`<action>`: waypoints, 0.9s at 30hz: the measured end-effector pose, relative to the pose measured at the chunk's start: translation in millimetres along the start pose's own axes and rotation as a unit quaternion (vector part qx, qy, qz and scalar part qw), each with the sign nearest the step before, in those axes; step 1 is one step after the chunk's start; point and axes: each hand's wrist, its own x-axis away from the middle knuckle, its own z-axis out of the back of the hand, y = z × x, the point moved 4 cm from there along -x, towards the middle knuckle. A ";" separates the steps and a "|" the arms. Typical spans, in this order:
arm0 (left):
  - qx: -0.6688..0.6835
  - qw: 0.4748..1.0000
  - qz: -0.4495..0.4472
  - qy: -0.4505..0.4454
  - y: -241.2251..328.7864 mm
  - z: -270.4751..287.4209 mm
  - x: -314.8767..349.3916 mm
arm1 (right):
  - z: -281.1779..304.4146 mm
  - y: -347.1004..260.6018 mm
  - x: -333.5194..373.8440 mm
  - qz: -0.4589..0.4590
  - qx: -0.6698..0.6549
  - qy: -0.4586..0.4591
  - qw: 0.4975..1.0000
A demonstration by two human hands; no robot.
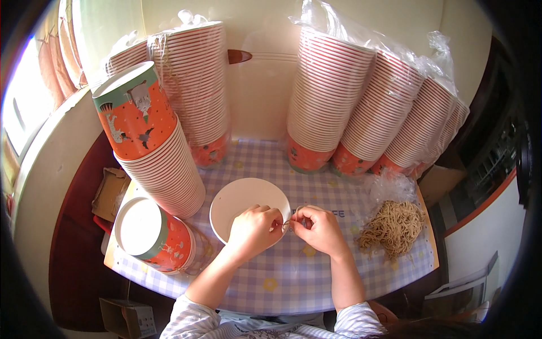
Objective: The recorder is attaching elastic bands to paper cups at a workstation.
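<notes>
In the middle of the table stands a paper bucket (pixel 237 198) with a white inside, its mouth facing up. My left hand (pixel 254 230) lies over its near right part, with thumb and fingers pinched together. Just right of the rim, my right hand (pixel 320 230) is closed in a pinch too. Between the two sets of fingertips runs a short piece of thin cord (pixel 287 222), small and partly covered by the fingers. A tangled heap of tan cord (pixel 396 227) lies to the right of my right hand, partly in a clear plastic bag (pixel 389 189).
Tall stacks of paper buckets in clear plastic (pixel 324 90) line the back right, with another wrapped stack (pixel 195 85) at the back left. An orange and green bucket (pixel 135 113) caps a leaning stack (pixel 169 175) on the left. Nearer stands a shorter upside-down stack (pixel 169 243).
</notes>
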 end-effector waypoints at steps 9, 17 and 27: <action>0.036 0.999 0.014 0.022 -4.6 -1.4 -2.0 | -0.9 1.5 -0.2 0.000 0.002 -0.015 1.000; 0.185 0.983 0.009 0.014 -6.9 -0.9 -2.9 | -0.6 1.8 0.1 -0.004 -0.003 -0.013 1.000; 0.207 0.977 0.038 -0.032 -4.9 -3.4 -4.5 | -1.8 3.4 0.1 -0.013 0.006 -0.022 1.000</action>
